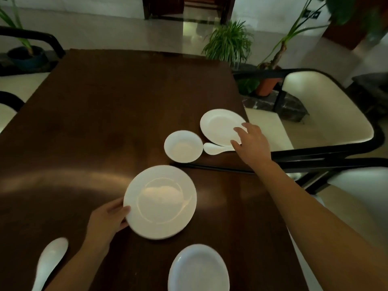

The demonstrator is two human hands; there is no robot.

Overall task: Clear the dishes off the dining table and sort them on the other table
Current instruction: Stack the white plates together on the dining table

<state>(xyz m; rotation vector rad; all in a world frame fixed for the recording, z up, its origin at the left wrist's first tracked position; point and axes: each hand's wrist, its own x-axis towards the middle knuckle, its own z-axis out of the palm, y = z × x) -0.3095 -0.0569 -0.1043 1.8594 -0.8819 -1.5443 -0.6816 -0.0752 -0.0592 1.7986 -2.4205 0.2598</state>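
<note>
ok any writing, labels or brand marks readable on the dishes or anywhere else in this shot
None can be read.
large plate, small plate, bowl, near dish, both spoons: plain white, no print showing.
dark wall fitting at the top right: pale marks on it, too small and blurred to read.
table: no label visible.

The far and left stretch of the table [100, 114] lies bare before me, wide room to reach across. On my right the way is crowded: a small plate [218, 126], a bowl [183, 146], a spoon [214, 148] and dark chopsticks [210, 166] sit close together. Near me a large plate [160, 201], another bowl [198, 269] and a second spoon [50, 262] block the near edge. A chair [327, 114] stands just past the right edge.
</note>
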